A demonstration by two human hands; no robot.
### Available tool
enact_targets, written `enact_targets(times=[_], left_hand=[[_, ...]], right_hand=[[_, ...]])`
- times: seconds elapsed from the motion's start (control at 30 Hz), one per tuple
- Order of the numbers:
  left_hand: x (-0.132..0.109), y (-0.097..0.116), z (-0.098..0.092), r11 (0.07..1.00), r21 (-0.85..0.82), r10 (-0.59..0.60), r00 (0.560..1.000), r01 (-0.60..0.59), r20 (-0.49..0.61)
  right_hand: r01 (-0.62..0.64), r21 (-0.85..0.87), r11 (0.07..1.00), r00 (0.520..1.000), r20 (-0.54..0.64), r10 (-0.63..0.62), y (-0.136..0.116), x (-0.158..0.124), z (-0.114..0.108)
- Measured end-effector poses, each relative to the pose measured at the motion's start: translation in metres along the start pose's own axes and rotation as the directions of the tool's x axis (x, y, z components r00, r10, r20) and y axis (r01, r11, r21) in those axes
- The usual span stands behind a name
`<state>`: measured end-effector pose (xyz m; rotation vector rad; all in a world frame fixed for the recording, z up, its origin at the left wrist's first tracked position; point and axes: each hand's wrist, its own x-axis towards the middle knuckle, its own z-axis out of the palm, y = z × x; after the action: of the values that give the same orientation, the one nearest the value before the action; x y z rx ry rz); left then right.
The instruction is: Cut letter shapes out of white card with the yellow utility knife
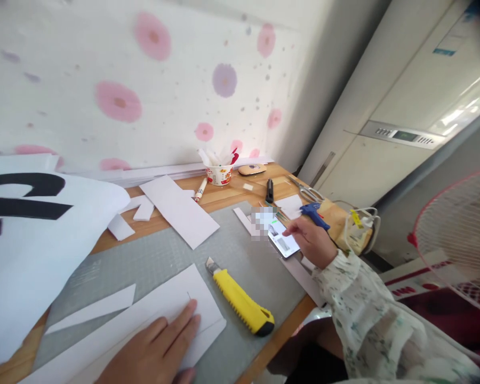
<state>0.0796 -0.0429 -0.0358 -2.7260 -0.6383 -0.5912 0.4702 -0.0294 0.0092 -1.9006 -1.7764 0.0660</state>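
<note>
Lettering in thick black strokes runs across the large white sheet at the left, cut off and unreadable; the red print on the paper cup is too small to read. The left hand lies flat, fingers spread, on a white card on the grey cutting mat. The right hand, fingers loosely curled and gripping nothing, touches a phone at the mat's right edge. A yellow utility knife lies between the hands.

Knife on mat btwn paper at left & phone at right.
</note>
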Motion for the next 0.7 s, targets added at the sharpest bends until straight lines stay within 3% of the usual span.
enact_targets(times=[0.3, 0.43, 0.57, 0.63, 0.7], left_hand=[[0.000, 0.009, -0.008, 0.991, -0.042, -0.111, 0.965, 0.125, 0.239], [-0.001, 0.014, -0.007, 0.985, -0.039, -0.155, 0.953, 0.171, 0.261], [0.000, 0.015, -0.006, 0.988, -0.023, -0.143, 0.962, 0.153, 0.233], [0.001, 0.014, -0.008, 0.995, -0.001, -0.096, 0.976, 0.098, 0.197], [0.003, 0.013, -0.009, 0.997, 0.030, -0.072, 0.987, 0.068, 0.146]], right_hand=[[0.082, 0.005, 0.997, 0.996, -0.020, -0.082, 0.004, -0.016, 0.006], [0.100, 0.035, 0.994, 0.989, -0.113, -0.095, -0.003, -0.023, 0.005], [0.219, 0.078, 0.973, 0.971, -0.113, -0.210, -0.035, -0.041, 0.023], [0.341, 0.121, 0.932, 0.940, -0.073, -0.334, -0.059, -0.051, 0.036], [0.528, 0.184, 0.829, 0.844, -0.007, -0.536, -0.081, -0.060, 0.047]])
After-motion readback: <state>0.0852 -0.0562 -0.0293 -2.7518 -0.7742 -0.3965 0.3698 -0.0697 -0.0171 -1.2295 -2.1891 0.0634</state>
